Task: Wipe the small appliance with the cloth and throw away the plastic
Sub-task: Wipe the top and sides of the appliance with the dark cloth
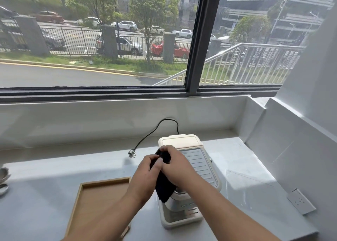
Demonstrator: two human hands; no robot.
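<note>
While both gripping the cloth (164, 184), hands meet above the appliance (193, 160)

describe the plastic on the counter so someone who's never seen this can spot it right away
Start at the cream appliance on the white counter below the window. The plastic lies flat on the counter just to its right, short of the wall socket. It is a clear sheet, nearly invisible, showing only as faint edges and glare, unlike the wooden tray left of the appliance.
</note>
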